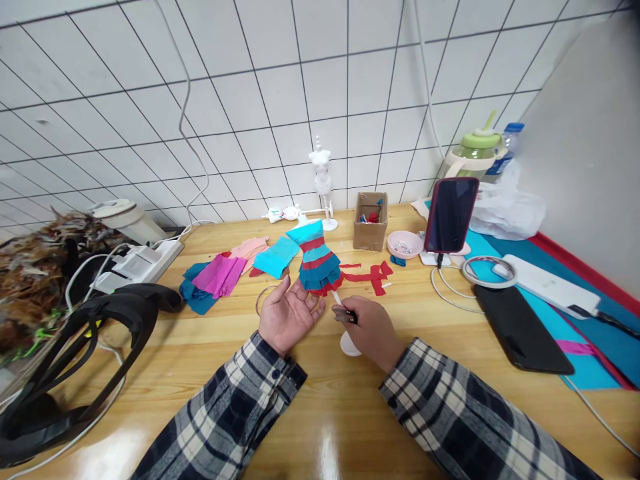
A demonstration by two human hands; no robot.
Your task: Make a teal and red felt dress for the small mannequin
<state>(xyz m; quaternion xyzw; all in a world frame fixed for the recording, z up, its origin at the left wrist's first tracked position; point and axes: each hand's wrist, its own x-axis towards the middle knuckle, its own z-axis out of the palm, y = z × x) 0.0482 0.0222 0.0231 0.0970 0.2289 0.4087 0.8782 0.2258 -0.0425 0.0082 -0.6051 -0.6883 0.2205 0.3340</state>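
Note:
A small dress form [320, 257] in teal, blue and red ruffled paper tilts on a white pole above a round white base [350, 344]. My left hand [290, 315] is palm up beside the skirt, fingers loosely spread, holding nothing I can see. In my right hand [373, 330], closed near the pole, is a small black tool with a dark metal end [346, 315]; its exact kind is unclear. A thin ring [259, 301] lies partly behind my left hand. Red paper strips [377, 277] are scattered right of the skirt.
Folded teal paper [275, 258] and magenta paper [220, 275] lie left. Behind stand a bare white mannequin [323, 177], a cardboard box [371, 223] and a pink bead bowl [404, 245]. Right are an upright phone [451, 215] and a black phone [523, 327]; a black headset [115, 333] sits left.

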